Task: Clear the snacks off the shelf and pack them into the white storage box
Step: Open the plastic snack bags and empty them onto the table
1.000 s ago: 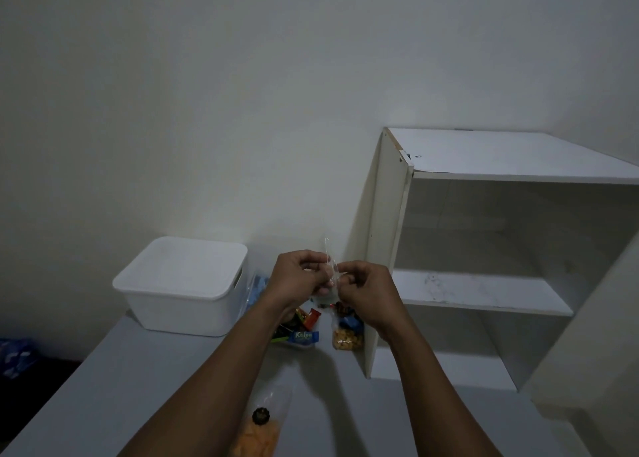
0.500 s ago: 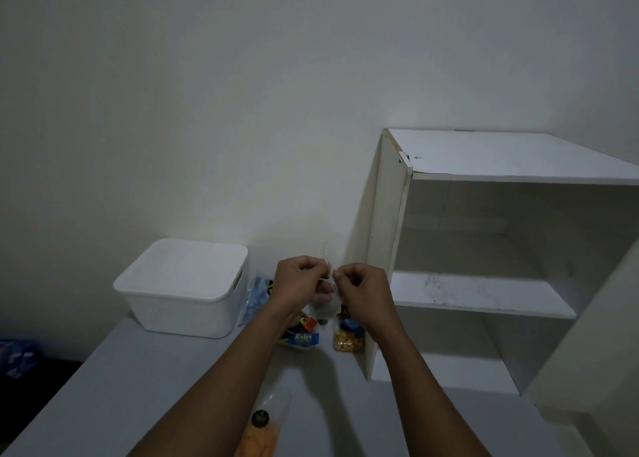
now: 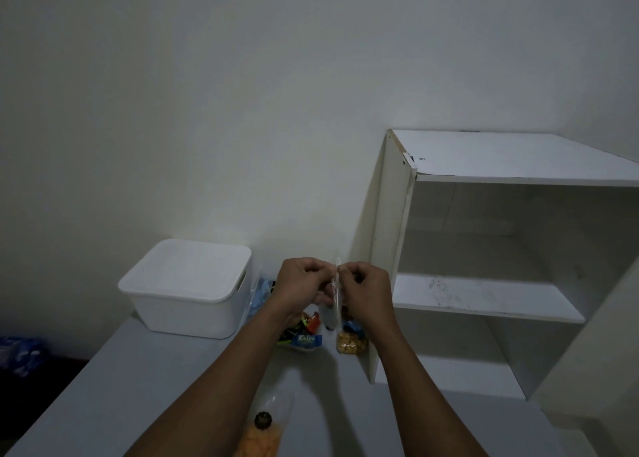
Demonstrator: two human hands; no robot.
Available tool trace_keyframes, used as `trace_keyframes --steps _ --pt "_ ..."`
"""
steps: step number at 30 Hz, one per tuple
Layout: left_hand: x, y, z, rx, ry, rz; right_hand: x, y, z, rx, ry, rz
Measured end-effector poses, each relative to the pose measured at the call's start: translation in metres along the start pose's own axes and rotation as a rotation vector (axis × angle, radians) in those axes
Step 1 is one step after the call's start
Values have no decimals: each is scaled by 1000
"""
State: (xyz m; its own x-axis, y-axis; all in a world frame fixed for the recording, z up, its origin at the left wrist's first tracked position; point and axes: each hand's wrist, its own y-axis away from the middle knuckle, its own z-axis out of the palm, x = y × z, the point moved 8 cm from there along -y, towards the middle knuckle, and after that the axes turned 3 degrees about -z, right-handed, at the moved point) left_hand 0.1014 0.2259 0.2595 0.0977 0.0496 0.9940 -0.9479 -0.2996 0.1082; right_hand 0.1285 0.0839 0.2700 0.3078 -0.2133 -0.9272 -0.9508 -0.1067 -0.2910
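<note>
Both hands are raised over the grey table, pinching the top of a small clear plastic snack bag (image 3: pixel 336 292) between them. My left hand (image 3: pixel 304 282) grips its left side and my right hand (image 3: pixel 364 290) grips its right side. The bag hangs edge-on, so its contents are hard to tell. Behind the hands lie a pile of colourful wrapped snacks (image 3: pixel 304 335) and a bag of golden crackers (image 3: pixel 351 344). The white storage box (image 3: pixel 188 289), lid on, stands at the left. The white shelf unit (image 3: pixel 491 283) at the right shows bare boards.
A clear bag of orange snacks with a dark round piece (image 3: pixel 264 434) lies near the table's front edge between my forearms. A blue packet (image 3: pixel 261 292) leans between the box and the snack pile. Blue items (image 3: pixel 20 351) sit low at the far left, off the table.
Both hands have stayed together on the small bag, sinking slightly. The bag's top now stands more edge-on between the fingers.
</note>
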Motion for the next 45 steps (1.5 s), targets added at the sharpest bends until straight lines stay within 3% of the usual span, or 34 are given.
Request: trace_keyframes --steps 3,8,14,19,21,25,28,32,37,45 --pt "-2 1 2 -50 24 -12 0 -3 -1 -32 -8 10" --pt "5 -6 -11 54 -83 128 -4 -6 1 -227 -61 57" --pt "-15 -3 -12 -182 -99 87 -13 -7 -11 -342 -606 276" --pt "-32 -5 -30 -26 24 115 36 2 2 -225 -866 523" --pt "-50 -8 -40 71 35 79 67 20 16 -266 -770 578" --pt "-111 -8 -52 193 73 -96 122 80 49 -505 -387 618" --pt "-163 -1 -62 273 12 -209 161 119 64 -461 -315 688" --pt "-226 25 -62 155 -154 -259 191 161 66 -325 -301 837" --pt "-293 46 -60 -18 -458 -268 223 202 72 -357 -118 936" --pt "-353 53 -55 -215 -748 -190 277 219 81 -439 336 773"
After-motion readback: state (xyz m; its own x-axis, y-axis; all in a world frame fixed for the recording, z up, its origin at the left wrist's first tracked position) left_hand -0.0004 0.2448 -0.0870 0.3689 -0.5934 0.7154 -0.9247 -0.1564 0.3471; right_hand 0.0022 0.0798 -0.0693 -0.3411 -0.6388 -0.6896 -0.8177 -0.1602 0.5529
